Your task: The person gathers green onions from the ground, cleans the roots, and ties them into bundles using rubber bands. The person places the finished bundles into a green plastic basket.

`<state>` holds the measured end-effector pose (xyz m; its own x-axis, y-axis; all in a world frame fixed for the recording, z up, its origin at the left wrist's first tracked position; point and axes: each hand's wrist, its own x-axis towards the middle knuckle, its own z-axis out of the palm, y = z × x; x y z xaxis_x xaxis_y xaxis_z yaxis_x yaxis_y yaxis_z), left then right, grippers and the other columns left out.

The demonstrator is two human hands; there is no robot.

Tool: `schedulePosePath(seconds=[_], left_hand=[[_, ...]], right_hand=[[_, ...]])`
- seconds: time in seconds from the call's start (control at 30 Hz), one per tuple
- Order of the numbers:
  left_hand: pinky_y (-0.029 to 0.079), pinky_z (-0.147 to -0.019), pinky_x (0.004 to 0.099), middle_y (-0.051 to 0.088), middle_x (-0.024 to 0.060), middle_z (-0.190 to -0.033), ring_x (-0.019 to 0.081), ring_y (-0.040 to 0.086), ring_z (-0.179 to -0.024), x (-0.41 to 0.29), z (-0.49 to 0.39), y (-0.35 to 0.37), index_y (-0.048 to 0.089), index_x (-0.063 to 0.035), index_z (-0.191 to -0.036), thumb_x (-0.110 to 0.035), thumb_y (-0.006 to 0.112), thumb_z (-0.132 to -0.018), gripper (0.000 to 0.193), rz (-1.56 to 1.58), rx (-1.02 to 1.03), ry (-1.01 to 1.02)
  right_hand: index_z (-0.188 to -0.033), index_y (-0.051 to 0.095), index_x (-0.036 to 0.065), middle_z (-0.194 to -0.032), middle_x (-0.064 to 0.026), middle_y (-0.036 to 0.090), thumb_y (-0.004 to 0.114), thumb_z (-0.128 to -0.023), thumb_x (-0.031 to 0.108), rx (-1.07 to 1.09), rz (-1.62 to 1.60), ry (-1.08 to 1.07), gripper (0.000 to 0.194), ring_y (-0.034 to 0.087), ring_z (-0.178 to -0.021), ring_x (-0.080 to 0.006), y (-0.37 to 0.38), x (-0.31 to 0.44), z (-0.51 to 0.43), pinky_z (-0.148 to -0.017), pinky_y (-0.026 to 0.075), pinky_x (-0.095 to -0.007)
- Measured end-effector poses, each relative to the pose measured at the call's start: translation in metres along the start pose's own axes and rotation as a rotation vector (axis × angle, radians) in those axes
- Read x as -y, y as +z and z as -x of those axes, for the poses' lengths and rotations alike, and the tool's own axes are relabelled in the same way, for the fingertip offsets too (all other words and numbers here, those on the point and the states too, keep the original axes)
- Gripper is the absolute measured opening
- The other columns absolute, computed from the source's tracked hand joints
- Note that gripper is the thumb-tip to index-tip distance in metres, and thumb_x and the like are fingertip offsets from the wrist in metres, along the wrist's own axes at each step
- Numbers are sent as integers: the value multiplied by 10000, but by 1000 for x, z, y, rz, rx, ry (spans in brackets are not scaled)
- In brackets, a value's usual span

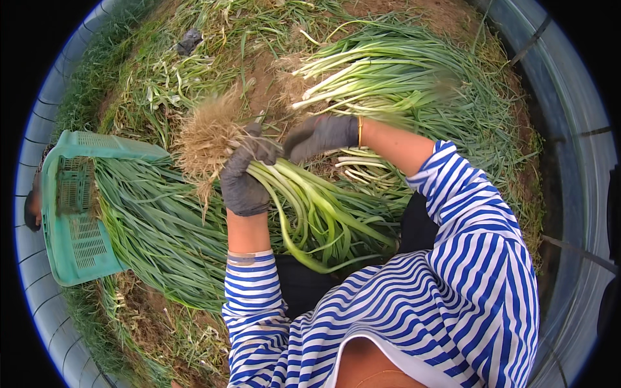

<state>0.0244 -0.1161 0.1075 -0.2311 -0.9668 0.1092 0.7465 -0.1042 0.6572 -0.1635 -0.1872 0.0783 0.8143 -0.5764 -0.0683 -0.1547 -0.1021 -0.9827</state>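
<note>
My left hand (246,179), in a dark grey glove, is closed around a bunch of green onions (310,194) just below the roots. Their shaggy tan roots (208,136) stick out past the hand to the upper left. The green leaves droop to the lower right over my lap. My right hand (321,137), gloved the same way, is beside the left one, close to the stalks. Motion blurs it, and whether anything is between its fingers is hidden. Just beyond it lies a pile of green onions (378,72) with pale stems pointing left.
At the left, a green plastic crate (89,247) lies tipped over, with long green leaves (160,228) spilling towards me. Discarded leaves (179,87) litter the soil, near a dark crumpled lump (188,41). Clear plastic sheeting (577,160) curves along the right. Part of another person (34,211) shows behind the crate.
</note>
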Motion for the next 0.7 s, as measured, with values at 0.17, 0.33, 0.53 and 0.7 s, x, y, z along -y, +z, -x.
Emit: schedulePosePath(seconds=[0.17,0.33,0.53,0.7], left_hand=[[371,-735,316,437,7,-707,153,425,-679,-6,0,-20,507,24,-1121,-174,643,-803,399,-6,-187,40],[398,-767,333,453,19,-719,161,442,-691,-8,-2,-28,486,41,-1142,-152,649,-806,420,-2,-279,80],[411,-748,333,483,27,-741,166,459,-706,-12,-1,-27,457,50,-1171,-143,655,-809,456,-34,-299,95],[425,-713,325,502,50,-746,188,473,-709,-16,4,-25,452,58,-1172,-110,663,-792,466,-35,-400,90]], right_hand=[[-975,584,105,-990,-105,561,669,-746,399,-547,1389,523,382,543,-964,-280,-76,-106,0,-835,440,-415],[-992,568,111,-941,-111,585,586,-827,308,-454,1331,371,258,558,-922,-306,-103,-144,0,-819,441,-412],[-982,581,96,-922,-116,603,580,-833,327,-332,1285,332,275,576,-919,-305,-96,-126,10,-817,454,-418],[-1018,594,109,-943,-115,618,571,-840,300,-285,1483,376,263,598,-936,-272,-87,-142,13,-821,469,-403]])
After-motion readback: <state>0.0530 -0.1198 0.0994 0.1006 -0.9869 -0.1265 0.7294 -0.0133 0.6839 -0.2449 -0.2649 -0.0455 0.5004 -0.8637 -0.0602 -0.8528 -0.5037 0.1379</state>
